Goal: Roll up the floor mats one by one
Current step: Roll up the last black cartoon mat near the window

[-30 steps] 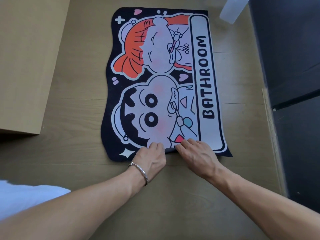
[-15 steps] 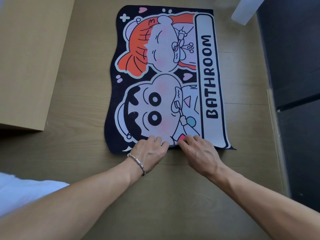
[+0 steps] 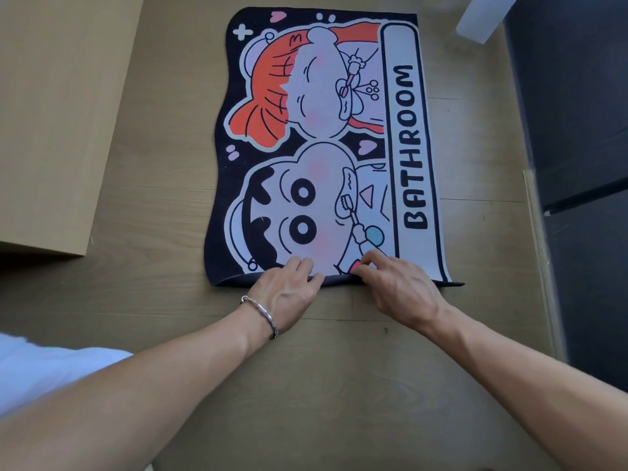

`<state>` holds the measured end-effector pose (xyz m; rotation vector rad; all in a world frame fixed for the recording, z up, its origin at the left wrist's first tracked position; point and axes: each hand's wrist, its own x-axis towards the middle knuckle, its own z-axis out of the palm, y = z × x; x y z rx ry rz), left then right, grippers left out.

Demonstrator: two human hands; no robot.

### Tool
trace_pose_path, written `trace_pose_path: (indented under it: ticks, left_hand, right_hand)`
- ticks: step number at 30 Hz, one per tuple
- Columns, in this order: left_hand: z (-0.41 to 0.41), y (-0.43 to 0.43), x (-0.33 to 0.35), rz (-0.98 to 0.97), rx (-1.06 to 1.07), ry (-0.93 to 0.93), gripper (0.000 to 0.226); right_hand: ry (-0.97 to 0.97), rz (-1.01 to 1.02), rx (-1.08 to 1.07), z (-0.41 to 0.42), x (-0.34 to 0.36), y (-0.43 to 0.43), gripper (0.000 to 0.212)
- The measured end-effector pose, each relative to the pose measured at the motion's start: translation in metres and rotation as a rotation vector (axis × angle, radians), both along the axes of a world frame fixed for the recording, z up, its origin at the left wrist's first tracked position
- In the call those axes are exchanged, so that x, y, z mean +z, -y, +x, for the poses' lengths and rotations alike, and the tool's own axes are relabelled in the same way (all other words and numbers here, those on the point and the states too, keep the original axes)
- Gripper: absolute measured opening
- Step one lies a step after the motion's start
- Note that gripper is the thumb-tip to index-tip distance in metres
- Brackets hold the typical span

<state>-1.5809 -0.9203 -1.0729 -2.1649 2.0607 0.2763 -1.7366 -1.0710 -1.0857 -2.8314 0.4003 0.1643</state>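
Head view: compared with a second ago, the near end of the floor mat [image 3: 323, 130] is turned over further; the white star at its near-left corner is now hidden under the fold, and both hands sit further up the print. At the left a pale wooden panel [image 3: 51, 130] lies on the wooden floor [image 3: 153, 300]. The left hand [image 3: 289, 294], a silver bracelet [image 3: 261, 314] on its wrist, has its fingers [image 3: 304, 265] bent close together over the turned edge, tips on the printed face; the right hand [image 3: 397, 287], just beside it, grips the same edge with fingers [image 3: 373, 256] curled and slightly spread, knuckles raised. The mat lies flat on the floor in the middle, its long axis running away from the person; the word BATHROOM reads along that axis down the right side, its first letter nearest the hands; the rolled end lies crosswise, nearest the person. A dark cabinet [image 3: 577, 164] stands at the right.
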Motion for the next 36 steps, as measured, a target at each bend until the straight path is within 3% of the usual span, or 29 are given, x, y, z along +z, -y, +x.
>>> trace_pose_path:
  ticks: [5, 9, 14, 20, 25, 32, 36]
  left_hand:
    - [0.001, 0.003, -0.002, -0.021, 0.008, 0.018, 0.04]
    - [-0.001, 0.004, -0.001, 0.052, 0.008, 0.146, 0.052]
    - [-0.006, 0.008, 0.005, 0.184, 0.061, 0.126, 0.055]
    - [-0.005, 0.007, 0.001, 0.2, 0.094, 0.146, 0.07]
    - [0.015, -0.001, -0.008, -0.009, 0.048, 0.144, 0.044]
    - [0.04, -0.004, -0.008, 0.154, 0.196, -0.002, 0.027]
    - [0.042, -0.004, -0.009, 0.151, 0.202, -0.036, 0.024]
  right_hand:
    - [0.031, -0.041, 0.048, 0.001, -0.001, 0.002, 0.04]
    - [0.09, -0.102, 0.096, -0.004, 0.0, 0.002, 0.023]
    - [0.039, -0.226, 0.125, -0.006, -0.002, 0.005, 0.034]
    - [-0.109, -0.104, 0.025, 0.0, 0.003, 0.006, 0.038]
    - [-0.147, -0.017, -0.042, 0.006, 0.008, 0.015, 0.025]
    - [-0.198, 0.099, -0.064, 0.017, 0.015, 0.025, 0.025]
    - [-0.191, 0.112, -0.069, 0.016, 0.014, 0.024, 0.025]
